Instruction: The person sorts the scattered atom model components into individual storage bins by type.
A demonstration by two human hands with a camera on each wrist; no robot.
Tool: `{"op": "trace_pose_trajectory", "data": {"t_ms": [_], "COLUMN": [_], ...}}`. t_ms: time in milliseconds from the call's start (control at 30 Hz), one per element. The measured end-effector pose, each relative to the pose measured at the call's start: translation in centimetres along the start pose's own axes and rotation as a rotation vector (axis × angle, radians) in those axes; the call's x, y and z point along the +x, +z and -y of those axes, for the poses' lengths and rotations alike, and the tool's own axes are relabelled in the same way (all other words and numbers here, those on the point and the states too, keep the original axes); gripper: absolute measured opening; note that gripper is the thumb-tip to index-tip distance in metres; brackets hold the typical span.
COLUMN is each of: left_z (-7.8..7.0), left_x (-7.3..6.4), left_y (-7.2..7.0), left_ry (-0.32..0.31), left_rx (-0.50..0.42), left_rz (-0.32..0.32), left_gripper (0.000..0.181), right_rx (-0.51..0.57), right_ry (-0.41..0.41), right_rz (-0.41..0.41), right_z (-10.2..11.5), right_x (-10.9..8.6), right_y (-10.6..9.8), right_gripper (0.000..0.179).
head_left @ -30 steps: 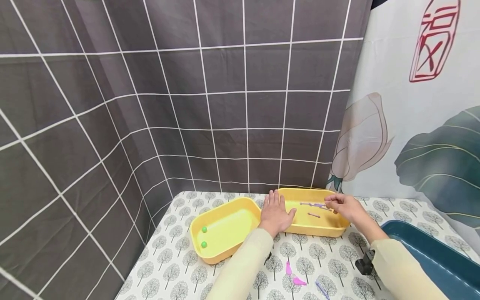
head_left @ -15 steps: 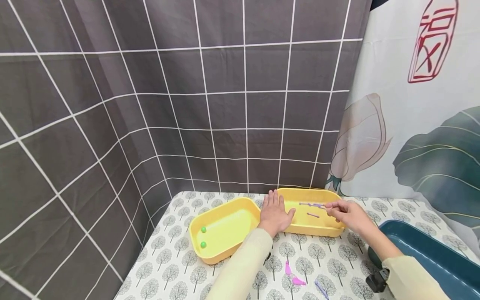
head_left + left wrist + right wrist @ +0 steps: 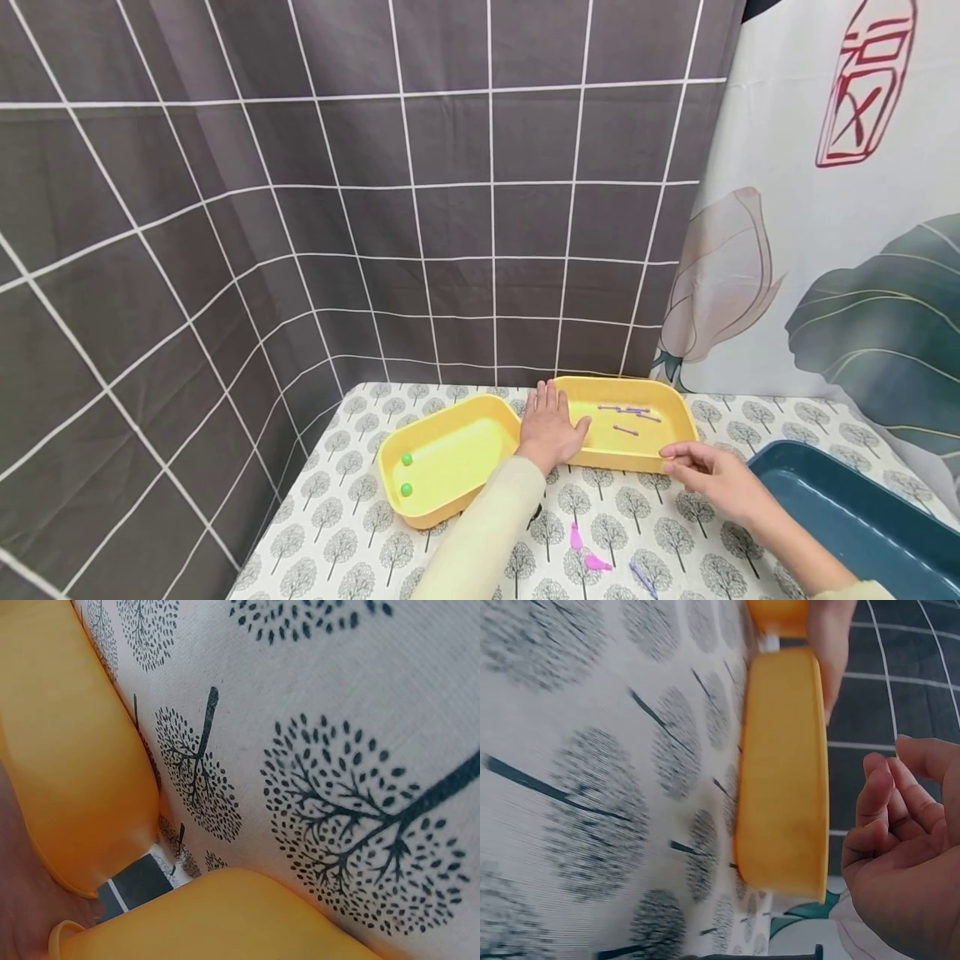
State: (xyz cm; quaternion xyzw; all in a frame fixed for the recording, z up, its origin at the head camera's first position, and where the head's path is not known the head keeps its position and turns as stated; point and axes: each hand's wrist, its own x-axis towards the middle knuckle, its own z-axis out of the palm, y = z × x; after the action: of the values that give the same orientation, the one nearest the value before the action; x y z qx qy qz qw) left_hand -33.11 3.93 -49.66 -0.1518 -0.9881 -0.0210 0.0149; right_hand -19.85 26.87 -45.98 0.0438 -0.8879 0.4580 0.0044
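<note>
My left hand (image 3: 549,429) lies with straight fingers over the left end of the right yellow tray (image 3: 622,461), thumb spread toward its inside. In the left wrist view, part of that hand (image 3: 26,889) shows between two yellow tray walls. Several small purple sticks (image 3: 626,431) lie in this tray, most of them grouped near its back right. My right hand (image 3: 712,482) hovers by the tray's front right corner, fingers loosely bent. In the right wrist view, nothing shows between its thumb and fingertips (image 3: 881,784).
Left of my left hand stands another yellow tray (image 3: 450,504) with two green balls (image 3: 407,489). In front lie two pink bird-shaped pieces (image 3: 596,562) and some purple sticks (image 3: 642,577). A dark blue tray (image 3: 847,517) stands at the right, near my right forearm.
My right hand has drawn back from over the sticks, toward me and out past the tray's front right corner. The left hand has stayed in place.
</note>
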Motion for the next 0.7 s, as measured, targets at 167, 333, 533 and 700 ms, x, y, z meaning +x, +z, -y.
{"op": "trace_pose_trajectory", "data": {"t_ms": [167, 333, 533, 700], "left_z": [-0.1, -0.1, 0.0, 0.0], "left_x": [-0.1, -0.3, -0.4, -0.6], "left_y": [-0.1, -0.3, -0.5, -0.7], "left_ry": [0.001, 0.008, 0.004, 0.003], "left_rx": [0.009, -0.008, -0.023, -0.028], "left_rz": [0.003, 0.005, 0.006, 0.015], "left_gripper": [0.075, 0.075, 0.075, 0.076], "right_rx": [0.041, 0.078, 0.098, 0.150], "right_ry": [0.005, 0.006, -0.090, -0.092], "right_rz": [0.027, 0.076, 0.150, 0.237], "right_z": [-0.2, -0.7, -1.6, -2.0], "right_x": [-1.8, -3.2, -4.6, -5.5], "right_y": [0.9, 1.8, 2.8, 3.3], "right_gripper": [0.038, 0.039, 0.032, 0.030]}}
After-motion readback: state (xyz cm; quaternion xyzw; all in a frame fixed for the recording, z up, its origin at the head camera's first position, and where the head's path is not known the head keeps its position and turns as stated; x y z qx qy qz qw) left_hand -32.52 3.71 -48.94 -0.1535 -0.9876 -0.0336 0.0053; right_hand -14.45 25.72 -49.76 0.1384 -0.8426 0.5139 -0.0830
